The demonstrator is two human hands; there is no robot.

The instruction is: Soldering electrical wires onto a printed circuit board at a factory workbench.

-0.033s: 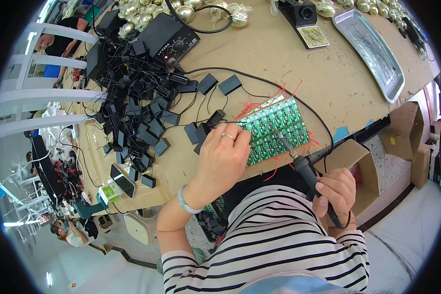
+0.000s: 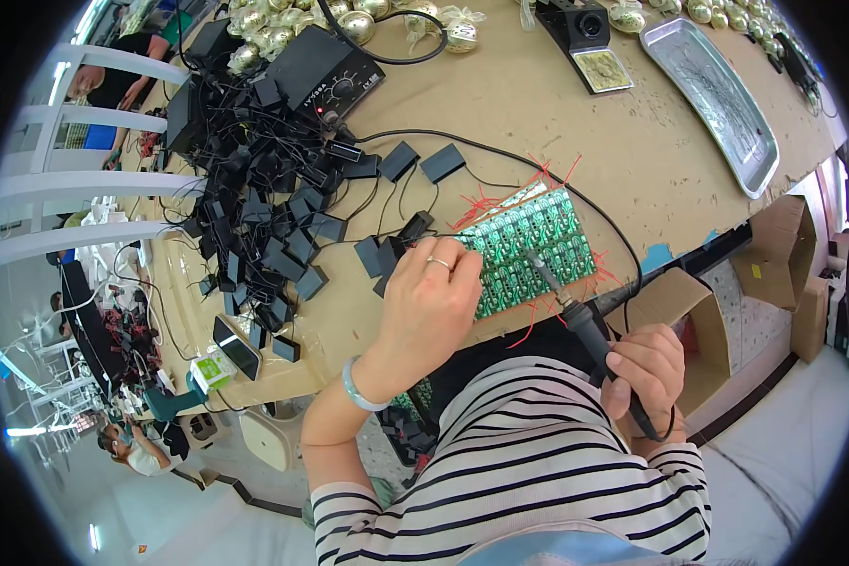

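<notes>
A green circuit board [image 2: 572, 247] with rows of repeated small units lies near the table's front edge, red wires sticking out around it. At its left side my left hand [image 2: 431, 300] is closed, fingertips pinched over the board's edge. A thin black wire [image 2: 451, 234] runs from the small black boxes into that pinch; the exact fingertip contact is hidden. My right hand [image 2: 645, 375] is wrapped around the handle of a soldering iron [image 2: 590, 332]. The iron slants up and left, its tip over the middle of the board; whether it touches cannot be told.
A heap of small black boxes with wires [image 2: 283, 226] covers the table's left. Behind it stands a black control unit [image 2: 325, 80] with a dial. An iron stand [image 2: 590, 42], a metal tray [image 2: 717, 108] and gold ornaments [image 2: 354, 26] lie farther back. Cardboard boxes [image 2: 693, 316] stand at right.
The soldering iron's tip has shifted very slightly over the board. My left hand and the board have stayed in place.
</notes>
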